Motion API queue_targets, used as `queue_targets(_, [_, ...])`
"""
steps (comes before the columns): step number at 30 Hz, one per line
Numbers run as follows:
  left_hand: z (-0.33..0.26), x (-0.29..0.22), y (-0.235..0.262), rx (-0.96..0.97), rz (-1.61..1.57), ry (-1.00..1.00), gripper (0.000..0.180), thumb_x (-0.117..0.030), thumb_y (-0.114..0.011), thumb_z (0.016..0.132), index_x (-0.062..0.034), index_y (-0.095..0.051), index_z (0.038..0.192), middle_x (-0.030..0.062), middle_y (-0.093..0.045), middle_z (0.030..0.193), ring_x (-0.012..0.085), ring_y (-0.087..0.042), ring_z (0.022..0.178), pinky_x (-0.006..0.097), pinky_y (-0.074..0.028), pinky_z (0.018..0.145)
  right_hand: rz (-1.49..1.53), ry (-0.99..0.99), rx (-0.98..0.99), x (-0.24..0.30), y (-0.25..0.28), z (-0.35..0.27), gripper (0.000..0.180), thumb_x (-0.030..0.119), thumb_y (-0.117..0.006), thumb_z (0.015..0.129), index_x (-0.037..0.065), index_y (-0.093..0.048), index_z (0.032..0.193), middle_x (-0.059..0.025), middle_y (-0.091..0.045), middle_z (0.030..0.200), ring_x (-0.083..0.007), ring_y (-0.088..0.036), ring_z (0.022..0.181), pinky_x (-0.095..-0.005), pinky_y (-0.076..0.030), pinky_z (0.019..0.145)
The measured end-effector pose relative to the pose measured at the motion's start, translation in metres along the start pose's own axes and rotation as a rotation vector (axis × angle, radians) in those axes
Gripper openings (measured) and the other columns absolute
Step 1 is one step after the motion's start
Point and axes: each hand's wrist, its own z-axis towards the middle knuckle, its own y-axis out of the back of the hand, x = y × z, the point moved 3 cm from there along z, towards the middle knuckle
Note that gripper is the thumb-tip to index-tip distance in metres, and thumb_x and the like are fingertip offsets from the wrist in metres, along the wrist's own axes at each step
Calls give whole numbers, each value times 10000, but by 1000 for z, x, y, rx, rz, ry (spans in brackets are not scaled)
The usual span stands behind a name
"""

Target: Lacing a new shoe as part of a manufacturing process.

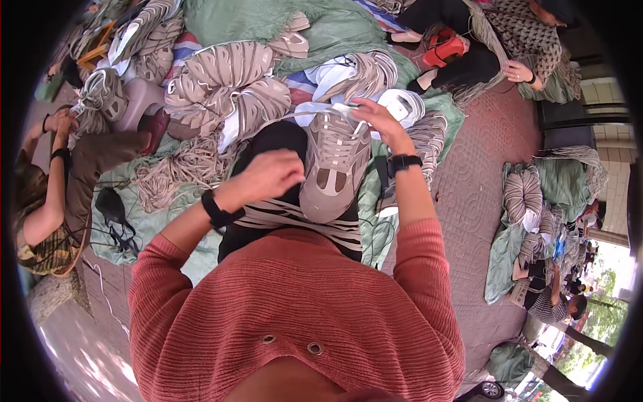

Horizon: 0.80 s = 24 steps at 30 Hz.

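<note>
A beige and grey sneaker lies on my lap, toe toward me, resting on my black striped trousers. My left hand is curled against the shoe's left side, fingers closed near the laces. My right hand pinches a pale lace at the shoe's collar, pulling it across the top. Both wrists carry black bands. My red ribbed sleeves fill the lower part of the view.
Piles of matching sneakers and loose laces lie on a green sheet ahead. One person sits at the left, another at the top right by a red stool. More shoe piles and people stand at the right on red paving.
</note>
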Motion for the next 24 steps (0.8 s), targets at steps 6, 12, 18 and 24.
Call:
queue_targets(6, [-21, -21, -29, 51, -36, 38, 144, -115, -617, 777, -77, -538, 891, 67, -570, 851, 262, -553, 832, 365, -409, 727, 126, -54, 149, -22, -2, 19, 405, 101, -631, 795, 55, -558, 1191, -48, -627, 1017, -133, -583, 888, -265, -456, 770])
queue_targets(12, [-14, -28, -38, 75, -181, 130, 185, -62, -610, 781, -61, -509, 937, 82, -566, 864, 264, -579, 801, 365, -448, 730, 928, 3, -225, -76, 51, -15, 333, 171, -554, 870, 34, -548, 1174, -120, -616, 1070, -231, -602, 952, -379, -494, 854])
queue_targets(18, [-9, -27, -39, 76, -230, 181, 185, -44, -593, 796, -61, -507, 959, 90, -553, 900, 250, -585, 784, 353, -474, 694, 988, -181, -443, -74, 51, -66, 487, 412, -413, 927, 76, -461, 1276, -101, -542, 1225, -236, -554, 1062, -393, -452, 919])
queue_targets(24, [0, -24, -36, -176, -33, 239, 303, -118, -590, 814, -51, -474, 1085, 146, -484, 1102, 325, -512, 1011, 381, -442, 843, 953, -184, -541, -91, 46, -78, 494, 409, -401, 928, 78, -433, 1293, -103, -509, 1254, -242, -525, 1092, -389, -431, 937])
